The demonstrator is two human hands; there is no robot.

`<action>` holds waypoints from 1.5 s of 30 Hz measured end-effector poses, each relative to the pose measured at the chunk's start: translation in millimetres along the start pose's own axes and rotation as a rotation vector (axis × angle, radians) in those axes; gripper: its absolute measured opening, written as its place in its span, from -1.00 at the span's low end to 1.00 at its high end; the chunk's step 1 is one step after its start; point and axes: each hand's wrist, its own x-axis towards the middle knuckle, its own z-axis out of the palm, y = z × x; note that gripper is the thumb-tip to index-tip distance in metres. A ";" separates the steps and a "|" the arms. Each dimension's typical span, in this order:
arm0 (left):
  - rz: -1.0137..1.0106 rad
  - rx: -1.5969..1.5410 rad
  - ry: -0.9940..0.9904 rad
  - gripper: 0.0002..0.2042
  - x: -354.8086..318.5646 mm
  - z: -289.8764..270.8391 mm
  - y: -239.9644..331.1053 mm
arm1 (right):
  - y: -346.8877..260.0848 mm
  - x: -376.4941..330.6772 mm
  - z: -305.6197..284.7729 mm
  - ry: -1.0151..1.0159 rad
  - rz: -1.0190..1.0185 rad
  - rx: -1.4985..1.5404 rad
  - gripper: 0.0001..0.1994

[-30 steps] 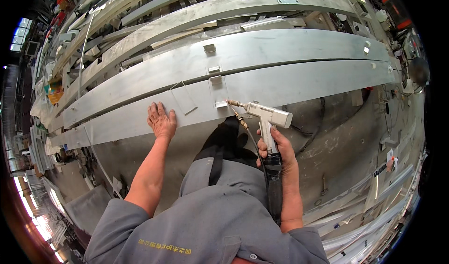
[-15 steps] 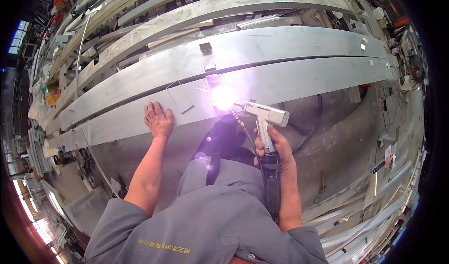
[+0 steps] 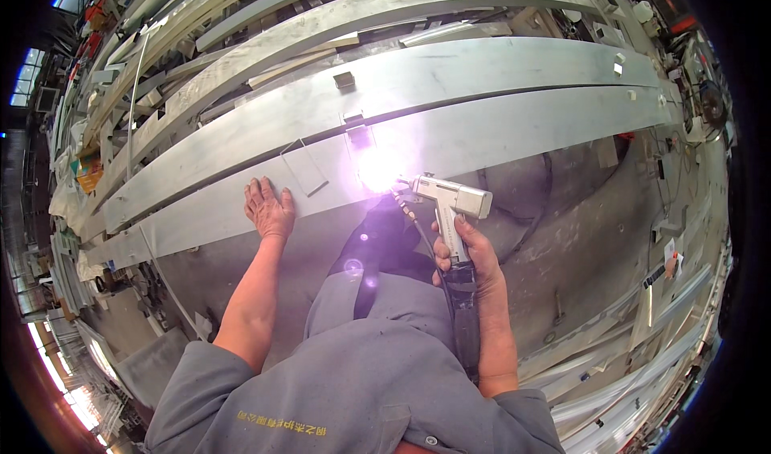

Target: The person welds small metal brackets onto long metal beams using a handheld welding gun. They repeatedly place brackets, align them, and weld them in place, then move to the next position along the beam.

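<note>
My right hand [image 3: 467, 249] is wrapped round the handle of a silver welding gun [image 3: 451, 199], a thick black cable sleeve running down from it along my forearm. At the gun's tip a white-violet glare [image 3: 379, 168] burns on the near long grey metal beam [image 3: 498, 137], hiding the spot beneath it. My left hand [image 3: 269, 207] lies flat on the same beam, left of the glare, fingers spread and holding nothing. Between that hand and the glare rests a thin bent wire frame [image 3: 305, 167]. Just above the glare sits a small metal bracket [image 3: 359, 135].
A second grey beam [image 3: 281, 116] lies alongside, beyond a narrow gap, with a small square tube piece [image 3: 344, 79] on it. More metal bars [image 3: 305, 28] are stacked behind. Dark hoses [image 3: 536, 213] trail over the floor at right; long metal profiles [image 3: 626, 366] lie lower right.
The view has shifted slightly, so the beams sit a little higher and further left. The glare still burns at the gun's tip. Both hands keep much the same pose.
</note>
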 end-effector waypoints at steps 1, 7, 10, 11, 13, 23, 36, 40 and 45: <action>0.000 0.004 -0.002 -0.30 -0.1 -0.3 0.3 | 0.1 -2.7 0.7 0.007 -0.007 -0.021 -0.48; 0.007 -0.006 0.027 -0.32 -1.2 6.2 -5.5 | 1.1 -6.2 -2.2 -0.094 -0.051 0.106 -0.44; 0.010 -0.010 0.032 -0.32 -0.3 6.9 -4.3 | -5.2 -3.2 -0.6 -0.093 -0.043 0.088 -0.45; 0.005 -0.009 0.029 -0.32 -1.1 5.1 -4.3 | -5.2 -2.2 0.4 -0.078 -0.039 0.056 -0.44; 0.007 -0.011 0.025 -0.32 -0.1 3.4 -2.1 | -5.9 -0.2 2.3 -0.060 -0.028 0.023 -0.44; 0.016 0.015 0.058 -0.32 -2.4 3.9 -3.3 | -8.7 5.0 7.4 -0.020 0.003 0.029 -0.49; 0.023 -0.014 0.084 -0.33 -2.0 2.1 0.0 | -8.9 6.3 3.7 -0.039 0.033 0.029 -0.50; 0.026 0.002 0.091 -0.33 -2.5 4.0 -0.8 | -7.9 6.5 4.6 -0.038 0.032 0.019 -0.50; 0.020 0.021 0.080 -0.31 -2.4 6.1 -1.6 | -7.8 7.3 2.9 -0.025 0.026 0.007 -0.50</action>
